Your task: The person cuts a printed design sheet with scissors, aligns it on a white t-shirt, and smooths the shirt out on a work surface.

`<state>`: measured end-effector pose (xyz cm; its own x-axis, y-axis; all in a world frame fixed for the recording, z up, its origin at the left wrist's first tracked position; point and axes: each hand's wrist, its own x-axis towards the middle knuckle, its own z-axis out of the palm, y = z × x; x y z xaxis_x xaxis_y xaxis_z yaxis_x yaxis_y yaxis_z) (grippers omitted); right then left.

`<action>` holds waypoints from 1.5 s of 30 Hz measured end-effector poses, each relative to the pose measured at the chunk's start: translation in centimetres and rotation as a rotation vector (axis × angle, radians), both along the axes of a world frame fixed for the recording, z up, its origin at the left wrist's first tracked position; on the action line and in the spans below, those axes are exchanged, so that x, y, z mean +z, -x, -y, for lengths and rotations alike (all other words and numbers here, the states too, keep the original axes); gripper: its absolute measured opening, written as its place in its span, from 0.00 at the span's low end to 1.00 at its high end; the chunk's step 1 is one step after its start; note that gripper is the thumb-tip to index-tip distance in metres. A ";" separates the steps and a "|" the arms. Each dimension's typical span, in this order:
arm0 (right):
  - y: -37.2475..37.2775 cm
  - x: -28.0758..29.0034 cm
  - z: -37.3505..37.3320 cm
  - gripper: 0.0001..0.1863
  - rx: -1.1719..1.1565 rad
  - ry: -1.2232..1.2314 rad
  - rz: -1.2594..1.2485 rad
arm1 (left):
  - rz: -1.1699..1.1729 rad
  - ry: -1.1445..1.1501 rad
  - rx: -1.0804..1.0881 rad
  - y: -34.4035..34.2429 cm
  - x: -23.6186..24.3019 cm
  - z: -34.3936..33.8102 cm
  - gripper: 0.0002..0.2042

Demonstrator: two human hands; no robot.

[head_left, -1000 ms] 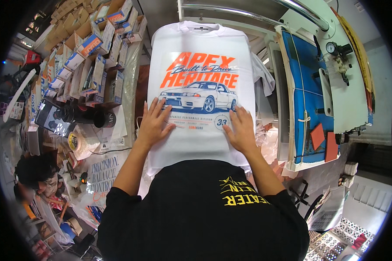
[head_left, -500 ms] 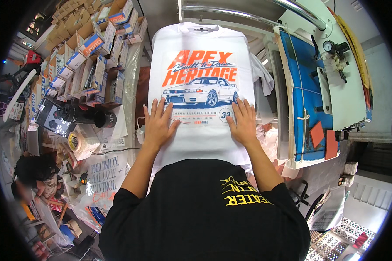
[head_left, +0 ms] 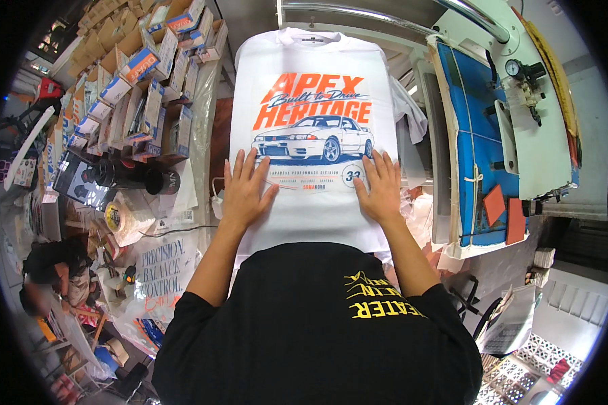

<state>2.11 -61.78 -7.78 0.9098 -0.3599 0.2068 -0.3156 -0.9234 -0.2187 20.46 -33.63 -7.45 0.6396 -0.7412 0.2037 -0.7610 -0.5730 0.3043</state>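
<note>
A white T-shirt [head_left: 304, 219] lies spread out in front of me, its collar at the far end. Its front carries a print [head_left: 311, 138] of a car in blue under large orange lettering. On the shirt's left side rests my left hand [head_left: 248, 192], palm down with fingers spread, beside the car's front end. My right hand [head_left: 380, 189] lies flat with fingers apart on the right side, next to a small round emblem. Neither hand holds anything. A sleeve [head_left: 412, 115] of the shirt hangs down at the right.
Open cardboard boxes [head_left: 142, 67] crowd the left, near a black cylinder [head_left: 145, 177] and a tape roll [head_left: 115, 217]. At right stand a blue padded press bed [head_left: 476, 142] and a pressure gauge [head_left: 513, 68]. A person in black [head_left: 54, 263] bends at the lower left.
Both hands keep nearly the same place on the shirt. The view has shifted slightly, and the person at the lower left shows more of an arm.
</note>
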 end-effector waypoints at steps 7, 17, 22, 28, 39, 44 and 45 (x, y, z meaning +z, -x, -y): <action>1.1 0.3 -0.3 0.28 -0.051 -0.071 0.118 | -0.028 0.143 0.072 0.3 -0.4 -0.8 0.26; 2.5 -0.3 -1.1 0.25 -0.085 -0.035 0.097 | -0.049 0.218 0.066 0.8 -0.4 -1.3 0.21; 2.3 -0.1 -1.1 0.25 -0.088 -0.059 0.107 | -0.078 0.281 0.066 0.7 -0.6 -1.5 0.19; 3.2 -0.5 -0.9 0.22 -0.050 -0.072 0.192 | -0.032 0.307 0.011 1.1 -1.1 -2.0 0.14; 3.4 -1.4 -1.2 0.19 -0.057 -0.053 0.236 | -0.044 0.337 0.013 1.3 -1.4 -1.9 0.12; 3.4 -1.6 -1.2 0.18 -0.058 -0.049 0.238 | -0.042 0.329 0.015 1.4 -1.3 -1.9 0.12; 3.4 -1.6 -1.2 0.18 -0.059 -0.048 0.239 | -0.040 0.324 0.015 1.4 -1.3 -1.9 0.12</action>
